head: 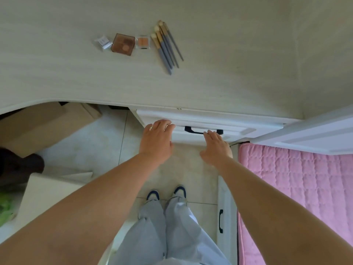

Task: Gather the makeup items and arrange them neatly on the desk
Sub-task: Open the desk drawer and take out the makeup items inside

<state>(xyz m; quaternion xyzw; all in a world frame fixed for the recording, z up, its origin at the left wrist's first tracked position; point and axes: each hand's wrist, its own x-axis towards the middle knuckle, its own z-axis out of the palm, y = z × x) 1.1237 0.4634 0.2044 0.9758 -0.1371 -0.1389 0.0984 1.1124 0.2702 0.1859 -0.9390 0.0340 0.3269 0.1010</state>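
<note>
Brushes [166, 47] bundled beside brown palettes [122, 44] on desk [57, 73], left hand [156, 138] and right hand [215, 148] both released

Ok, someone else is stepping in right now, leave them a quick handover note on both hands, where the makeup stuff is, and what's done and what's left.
Left hand: open, fingers flat on the white drawer front, holding nothing.
Right hand: open, fingertips at the dark drawer handle, not clearly gripping it.
On the desk, in a row: small clear case, brown palette, small orange compact, then a bunch of brushes lying side by side.
Done: these items are gathered and lined up.
Left: the drawer looks shut; whether more items are inside cannot be seen. Straighten the brushes if wanted.
</note>
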